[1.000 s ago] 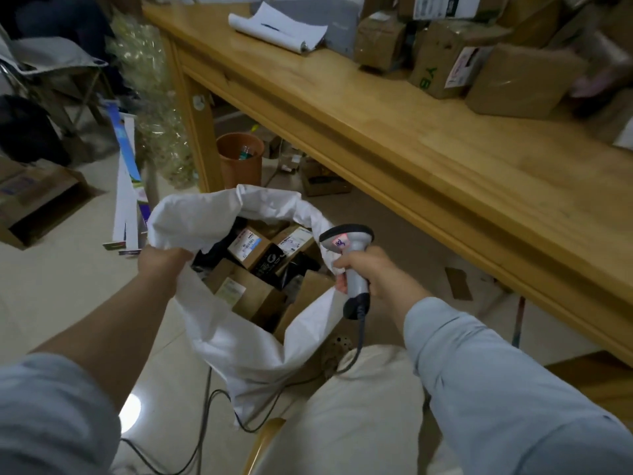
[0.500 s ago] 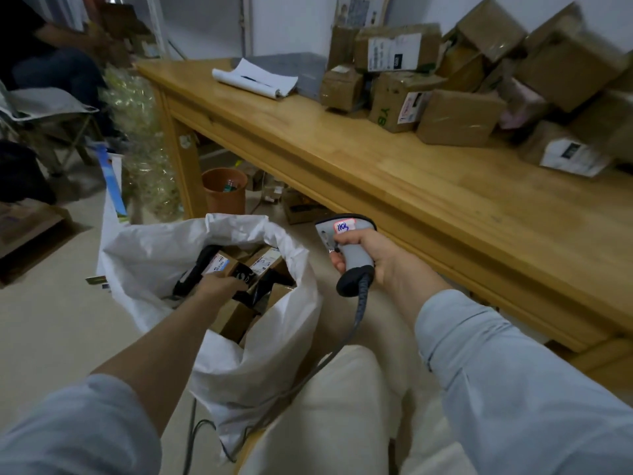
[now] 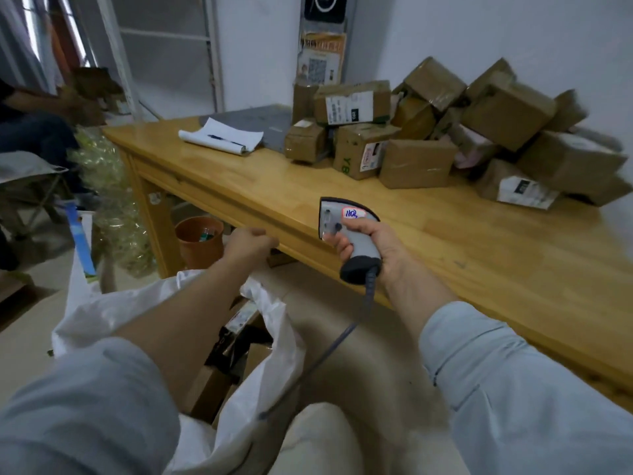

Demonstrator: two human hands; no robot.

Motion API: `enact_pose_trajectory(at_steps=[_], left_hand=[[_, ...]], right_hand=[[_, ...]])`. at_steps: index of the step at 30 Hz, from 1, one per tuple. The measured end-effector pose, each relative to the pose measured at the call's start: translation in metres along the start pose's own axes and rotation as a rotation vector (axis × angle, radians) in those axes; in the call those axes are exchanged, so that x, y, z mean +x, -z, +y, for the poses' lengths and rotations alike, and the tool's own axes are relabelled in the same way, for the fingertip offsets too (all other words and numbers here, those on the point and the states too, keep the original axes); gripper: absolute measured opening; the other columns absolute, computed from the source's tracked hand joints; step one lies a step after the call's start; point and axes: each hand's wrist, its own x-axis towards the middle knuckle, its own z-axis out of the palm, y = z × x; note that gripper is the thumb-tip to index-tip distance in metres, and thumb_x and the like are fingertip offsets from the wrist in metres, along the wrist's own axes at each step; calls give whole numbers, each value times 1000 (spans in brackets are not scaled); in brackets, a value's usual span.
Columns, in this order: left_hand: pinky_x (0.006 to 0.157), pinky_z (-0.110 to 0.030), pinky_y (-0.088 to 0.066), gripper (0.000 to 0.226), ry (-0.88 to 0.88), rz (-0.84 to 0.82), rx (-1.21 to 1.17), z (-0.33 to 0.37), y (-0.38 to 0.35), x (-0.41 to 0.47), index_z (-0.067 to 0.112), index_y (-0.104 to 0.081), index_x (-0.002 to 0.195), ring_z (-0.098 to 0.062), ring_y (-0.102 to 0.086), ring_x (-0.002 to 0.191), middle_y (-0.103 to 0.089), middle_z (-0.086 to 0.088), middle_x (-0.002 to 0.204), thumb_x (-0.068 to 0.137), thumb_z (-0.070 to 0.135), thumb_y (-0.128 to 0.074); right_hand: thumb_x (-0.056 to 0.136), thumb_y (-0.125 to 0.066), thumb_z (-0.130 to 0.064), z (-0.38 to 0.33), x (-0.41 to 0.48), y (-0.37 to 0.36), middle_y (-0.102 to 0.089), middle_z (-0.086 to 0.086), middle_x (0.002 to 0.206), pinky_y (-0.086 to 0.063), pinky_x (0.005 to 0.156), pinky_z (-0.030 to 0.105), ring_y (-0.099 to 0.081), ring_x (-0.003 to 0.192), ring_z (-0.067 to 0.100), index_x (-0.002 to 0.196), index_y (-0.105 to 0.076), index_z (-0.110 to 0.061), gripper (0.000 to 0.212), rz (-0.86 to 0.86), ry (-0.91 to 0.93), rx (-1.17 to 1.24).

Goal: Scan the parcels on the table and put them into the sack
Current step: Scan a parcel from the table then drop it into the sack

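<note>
Several brown cardboard parcels [image 3: 418, 162] are piled at the back right of the wooden table [image 3: 479, 255]. The white sack [image 3: 102, 313] stands open on the floor at the lower left, and parcels inside it [image 3: 239, 337] show past my forearm. My right hand [image 3: 380, 248] grips the grey barcode scanner [image 3: 346, 221] over the table's front edge; its cable hangs down toward my lap. My left hand [image 3: 248, 243] is raised above the sack, just in front of the table edge, with its fingers curled and nothing in them.
A notepad with a pen [image 3: 222, 137] and a grey mat [image 3: 260, 121] lie at the table's far left. An orange bucket [image 3: 200, 241] stands under the table. A seated person [image 3: 30, 125], a folding chair [image 3: 30, 180] and crumpled clear plastic [image 3: 106, 186] are at the left.
My left hand has come up out of the sack to the table edge. My view has lifted from the sack to the parcels on the table. The scanner stays in my right hand.
</note>
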Motion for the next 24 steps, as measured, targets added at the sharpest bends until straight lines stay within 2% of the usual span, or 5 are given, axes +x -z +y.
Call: enact_pose_trajectory(at_steps=[5,9,14,19,24], left_hand=[[101,-38,-45,46,-127,9,-6,81,-35,42,9,-58,131,-27,-55,116,-59,-9,128,87,21,-67],[93,-31,-42,52,-198,16,44,127,-78,82,9,-55,133,-24,-53,120,-57,-7,133,86,23,-70],[84,-29,-41,58,-226,4,62,165,-138,151,9,-46,137,-21,-53,115,-54,-1,131,85,18,-70],[104,-47,-42,101,-163,45,-60,177,-174,219,17,-24,146,-29,-42,133,-44,-7,143,66,18,-85],[100,-56,-44,99,-140,91,-124,183,-188,264,28,-24,142,-31,-46,129,-46,-6,140,64,19,-85]], right_hand=[[74,-58,-12,-70,4,3,-58,7,51,-43,34,17,-53,35,10,104,-51,9,37,-72,139,146],[92,-51,-16,-120,19,27,-58,7,52,-44,35,16,-54,35,11,96,-54,7,23,-21,216,194],[92,-52,-15,-168,56,68,-61,5,54,-44,38,15,-55,37,10,103,-54,3,21,25,269,184],[90,-54,-14,-195,92,103,-60,3,56,-44,37,15,-54,39,10,97,-57,0,16,11,247,56],[90,-53,-13,-208,107,125,-56,3,55,-42,37,15,-52,38,9,85,-60,0,16,-11,239,-54]])
